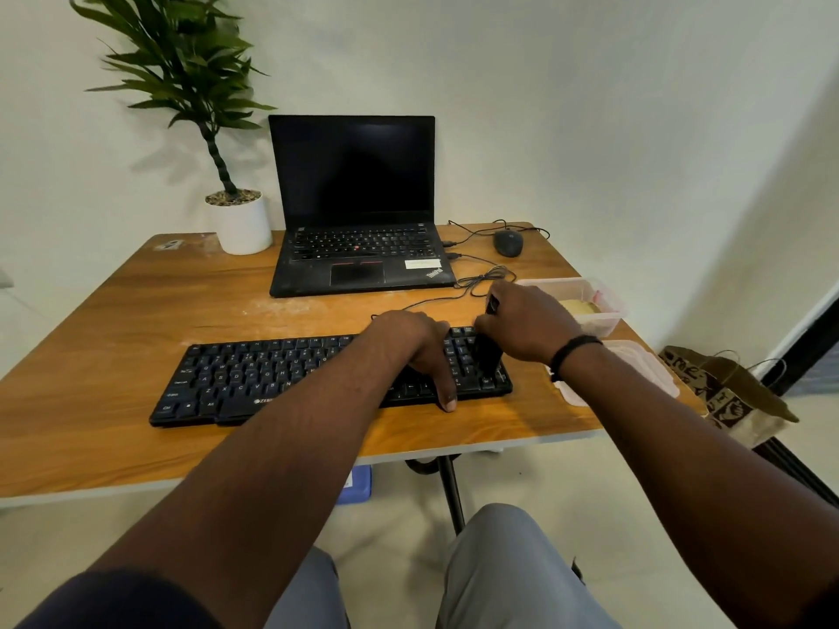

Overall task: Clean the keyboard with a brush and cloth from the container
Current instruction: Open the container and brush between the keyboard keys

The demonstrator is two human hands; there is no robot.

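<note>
We find the right hand gripping the brush, light and stiff, by its handle; the left hand lies flat, steadying the rigid keyboard.

Bare wooden table lies open to the left of the black keyboard and between it and the laptop. On the right, passage is tight: the clear plastic container and its lid stand just beside the keyboard's end, and looped cables cross the gap behind. The potted plant and mouse occupy the far corners.
</note>
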